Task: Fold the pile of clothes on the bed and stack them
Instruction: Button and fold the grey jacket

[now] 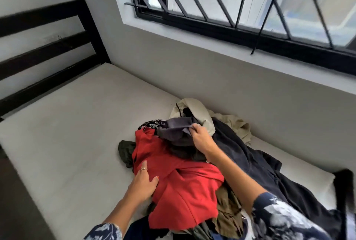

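Observation:
A jumbled pile of clothes lies on the bare mattress point(77, 133) near the wall. A red garment point(185, 187) covers the pile's front. My left hand point(143, 183) rests flat on the red garment's left edge, fingers straight. My right hand point(201, 138) pinches the edge of a grey garment point(177, 129) at the top of the pile. A navy garment point(250, 164) spreads to the right, a beige one point(200, 116) lies behind, and olive pieces point(126, 152) stick out at the left and underneath.
A dark slatted headboard point(48, 47) stands at the far left end of the bed. The grey wall point(231, 85) and a barred window point(240, 4) run along the far side. A black strap or bag point(342, 185) sits at the right edge.

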Action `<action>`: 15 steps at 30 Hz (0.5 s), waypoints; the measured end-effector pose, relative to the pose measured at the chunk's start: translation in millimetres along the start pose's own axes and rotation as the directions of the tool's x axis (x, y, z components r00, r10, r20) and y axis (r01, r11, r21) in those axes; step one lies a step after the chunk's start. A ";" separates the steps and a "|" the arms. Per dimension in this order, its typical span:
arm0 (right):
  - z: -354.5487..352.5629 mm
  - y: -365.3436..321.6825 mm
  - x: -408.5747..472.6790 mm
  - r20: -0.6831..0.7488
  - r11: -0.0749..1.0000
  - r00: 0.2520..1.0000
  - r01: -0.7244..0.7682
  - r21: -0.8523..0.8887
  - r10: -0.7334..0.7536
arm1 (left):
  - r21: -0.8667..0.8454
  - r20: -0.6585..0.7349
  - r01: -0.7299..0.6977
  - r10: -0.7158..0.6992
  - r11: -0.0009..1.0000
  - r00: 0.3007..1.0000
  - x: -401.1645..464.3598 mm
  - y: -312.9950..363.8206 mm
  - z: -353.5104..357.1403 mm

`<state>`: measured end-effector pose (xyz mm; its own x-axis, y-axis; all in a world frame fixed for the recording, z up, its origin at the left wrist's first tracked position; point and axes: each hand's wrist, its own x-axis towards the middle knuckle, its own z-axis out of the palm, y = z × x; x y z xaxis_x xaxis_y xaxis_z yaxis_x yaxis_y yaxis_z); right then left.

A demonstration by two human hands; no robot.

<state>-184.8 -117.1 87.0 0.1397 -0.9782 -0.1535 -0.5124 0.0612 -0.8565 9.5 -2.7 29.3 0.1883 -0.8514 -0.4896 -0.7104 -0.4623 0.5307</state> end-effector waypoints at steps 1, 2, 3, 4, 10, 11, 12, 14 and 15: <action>-14.8 -17.8 1.1 0.027 0.997 0.999 0.028 -0.066 -0.026 | -0.054 -0.001 0.016 -0.016 0.998 1.000 -6.1 10.1 -2.3; -29.0 -33.4 2.9 0.048 0.992 0.997 0.060 -0.113 -0.055 | -0.093 0.006 0.033 -0.033 0.995 0.999 -11.6 20.8 -4.7; -45.4 -51.9 -0.3 0.059 0.987 0.994 0.096 -0.132 -0.089 | -0.112 0.014 0.048 -0.046 0.993 0.999 -19.8 31.9 -7.0; -60.6 -68.3 -1.1 0.055 0.984 0.991 0.126 -0.126 -0.120 | -0.121 0.025 0.055 -0.052 0.991 0.998 -25.1 44.2 -10.5; -159.5 -172.7 -53.0 -0.056 0.974 0.973 0.224 -0.025 -0.225 | -0.094 0.072 -0.009 0.016 0.996 0.997 -54.4 105.7 -23.7; -173.7 -189.5 -63.5 -0.077 0.973 0.970 0.232 -0.012 -0.233 | -0.110 0.082 -0.031 0.040 0.993 0.996 -57.0 114.7 -25.7; -186.4 -205.5 -71.4 -0.102 0.971 0.966 0.238 0.004 -0.237 | -0.125 0.087 -0.061 0.072 0.990 0.994 -58.7 122.1 -27.0; -208.4 -235.6 -89.3 -0.162 0.969 0.959 0.244 0.051 -0.233 | -0.152 0.098 -0.124 0.140 0.981 0.985 -58.3 133.0 -29.0; -218.4 -250.4 -100.2 -0.184 0.968 0.956 0.242 0.059 -0.228 | -0.166 0.115 -0.154 0.174 0.974 0.978 -59.1 138.8 -29.5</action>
<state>-255.5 -77.7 424.4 0.0941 -0.9858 0.1393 -0.4122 -0.1660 -0.8959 -80.2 -23.9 152.3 -0.0170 -0.8847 -0.4659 -0.6087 -0.3605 0.7068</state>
